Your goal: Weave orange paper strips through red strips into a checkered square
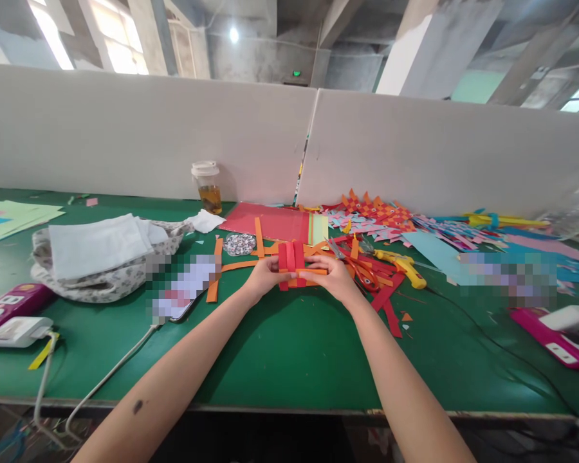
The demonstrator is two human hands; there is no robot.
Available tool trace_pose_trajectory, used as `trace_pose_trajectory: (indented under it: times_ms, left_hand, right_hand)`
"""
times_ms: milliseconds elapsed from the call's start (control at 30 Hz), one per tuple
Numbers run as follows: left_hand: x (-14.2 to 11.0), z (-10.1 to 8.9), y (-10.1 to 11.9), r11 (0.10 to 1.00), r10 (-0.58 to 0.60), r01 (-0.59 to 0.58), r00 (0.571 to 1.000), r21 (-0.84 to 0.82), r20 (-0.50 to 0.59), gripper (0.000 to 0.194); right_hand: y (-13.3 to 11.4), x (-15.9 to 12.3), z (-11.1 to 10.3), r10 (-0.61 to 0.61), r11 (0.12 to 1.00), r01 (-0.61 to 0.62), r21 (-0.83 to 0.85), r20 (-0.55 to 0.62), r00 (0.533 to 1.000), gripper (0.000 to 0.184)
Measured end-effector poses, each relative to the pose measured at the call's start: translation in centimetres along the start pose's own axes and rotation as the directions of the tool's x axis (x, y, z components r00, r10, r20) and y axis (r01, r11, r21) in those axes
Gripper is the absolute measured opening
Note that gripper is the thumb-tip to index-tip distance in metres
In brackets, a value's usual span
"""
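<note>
Between my two hands is a small weave of red and orange paper strips (291, 254), held just above the green table. My left hand (266, 278) grips its left side, thumb in front and fingers behind. On the right side, my right hand (329, 275) pinches it the same way, and both thumbs press along an orange strip at the front. Loose orange paper strips (238, 265) lie to the left of the weave. Red-handled scissors (367, 276) and loose red strips (390, 315) lie beside my right hand.
A yellow glue gun (405, 267) with a black cord lies right. On the left are a charging phone (188, 289), a cloth bag (106, 270) and a power strip (19, 308). A drink cup (207, 186) stands by the white partition (149, 135). Woven orange pieces (376, 209) lie behind.
</note>
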State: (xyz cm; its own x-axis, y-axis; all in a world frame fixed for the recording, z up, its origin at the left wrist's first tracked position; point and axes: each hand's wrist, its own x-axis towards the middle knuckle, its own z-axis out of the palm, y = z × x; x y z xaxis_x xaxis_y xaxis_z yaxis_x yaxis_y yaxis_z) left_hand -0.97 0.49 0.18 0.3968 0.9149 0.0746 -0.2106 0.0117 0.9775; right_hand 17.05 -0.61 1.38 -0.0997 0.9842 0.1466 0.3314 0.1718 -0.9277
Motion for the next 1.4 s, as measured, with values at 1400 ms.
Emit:
trace_pose_trajectory:
  times_ms: [1400]
  left_hand:
    - [0.2,-0.1,0.0,0.997,-0.024,0.023,1.000,0.078,0.013,0.036]
  right_hand:
    - [-1.2,-0.3,0.2,-0.048,0.980,0.052,0.191,-0.022,0.999,0.050]
